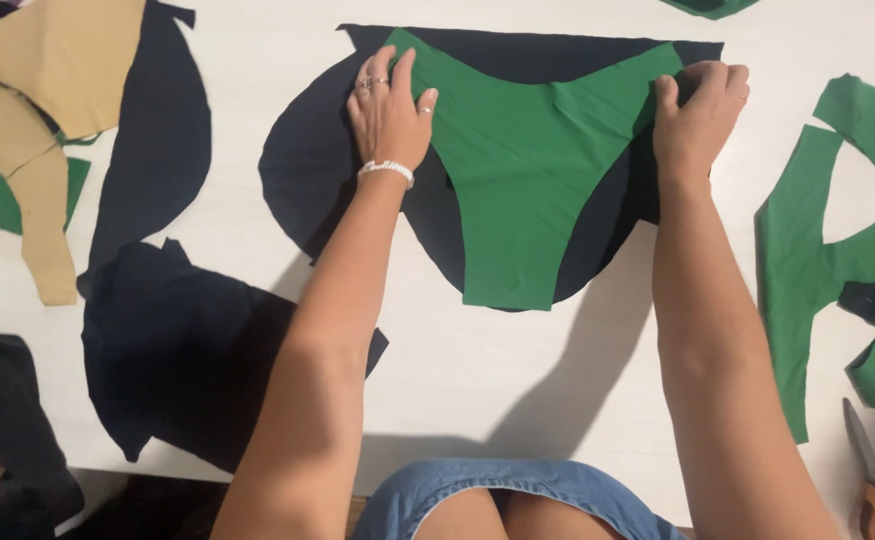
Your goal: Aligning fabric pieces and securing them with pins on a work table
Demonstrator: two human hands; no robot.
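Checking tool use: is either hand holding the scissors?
No. Both hands, left and right, press the green fabric piece; the scissors lie untouched.

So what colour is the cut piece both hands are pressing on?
Green, lying on a black piece; the head view shows it plainly.

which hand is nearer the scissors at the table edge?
Right. The right hand rests on the green fabric piece's right corner, above the scissors; the left hand is farther left.
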